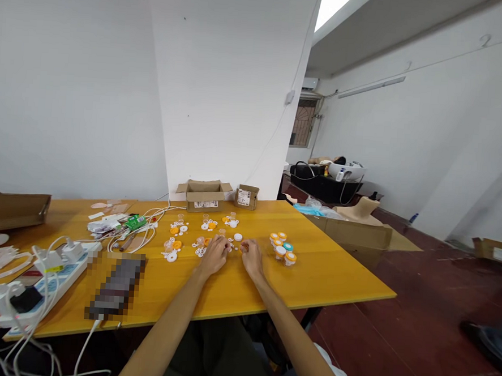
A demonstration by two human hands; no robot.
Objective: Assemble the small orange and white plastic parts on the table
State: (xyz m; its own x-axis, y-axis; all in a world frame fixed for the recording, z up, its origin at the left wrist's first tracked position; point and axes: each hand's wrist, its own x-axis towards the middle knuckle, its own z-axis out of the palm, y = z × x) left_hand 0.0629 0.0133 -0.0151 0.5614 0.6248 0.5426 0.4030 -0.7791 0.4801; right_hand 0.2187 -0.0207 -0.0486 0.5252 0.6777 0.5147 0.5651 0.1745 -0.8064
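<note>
My left hand is over the table among small loose parts, its fingers curled together in a pinch; what is in them is too small to make out. Just right of it, my right hand has its fingertips bent inward, and anything between them is hidden. A white round cap lies just beyond the gap between the hands. Around my left hand are little groups of clear cups, orange rings and white discs. Several small capped jars with orange, white and teal lids stand together right of my right hand.
Two cardboard boxes, an open one and a smaller one, stand at the table's back edge. On the left lie a power strip with tangled white cables, a blurred dark phone-like object and plastic packets. The table ends at the right.
</note>
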